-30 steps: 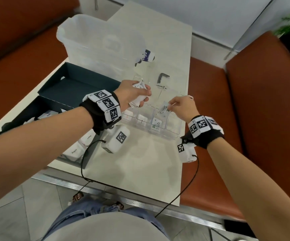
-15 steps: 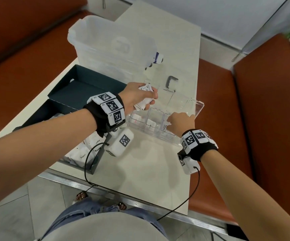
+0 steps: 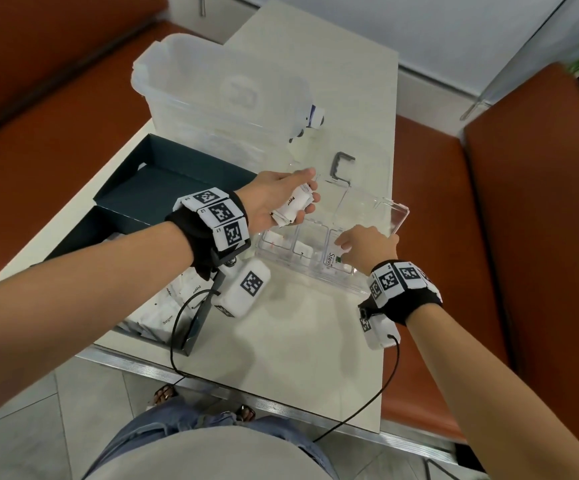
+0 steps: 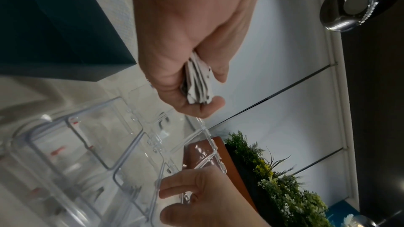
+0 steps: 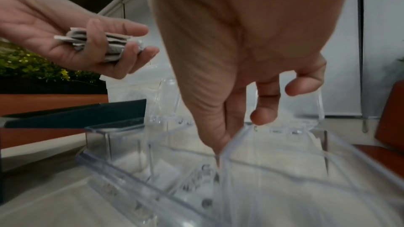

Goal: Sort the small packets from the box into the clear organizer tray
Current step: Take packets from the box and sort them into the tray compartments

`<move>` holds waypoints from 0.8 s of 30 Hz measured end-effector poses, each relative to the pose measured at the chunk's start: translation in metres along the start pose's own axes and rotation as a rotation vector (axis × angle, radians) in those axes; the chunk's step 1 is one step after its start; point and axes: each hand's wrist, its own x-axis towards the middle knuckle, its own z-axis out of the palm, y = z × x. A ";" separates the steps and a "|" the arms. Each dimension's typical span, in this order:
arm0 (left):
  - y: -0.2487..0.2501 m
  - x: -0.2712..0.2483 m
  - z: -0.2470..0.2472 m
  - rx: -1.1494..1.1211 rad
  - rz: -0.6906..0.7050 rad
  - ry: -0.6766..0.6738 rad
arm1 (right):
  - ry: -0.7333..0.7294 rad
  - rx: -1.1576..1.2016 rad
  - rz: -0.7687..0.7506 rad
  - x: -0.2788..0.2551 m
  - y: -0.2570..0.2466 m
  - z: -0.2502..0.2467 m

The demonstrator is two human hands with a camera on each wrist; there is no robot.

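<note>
Clear tray under right hand, fingers down.

On the pale rectangular surface stands a clear plastic organizer tray with a hinged lid open behind it. The left hand holds a small stack of white paper packets above the tray's far left side. The right hand reaches down into a compartment holding a white packet printed "Stevi". To the left sits a dark teal cardboard box with more white packets inside.
</note>
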 end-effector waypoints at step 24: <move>0.011 -0.016 -0.007 -0.176 -0.095 -0.249 | 0.113 1.243 -0.019 -0.030 -0.049 -0.062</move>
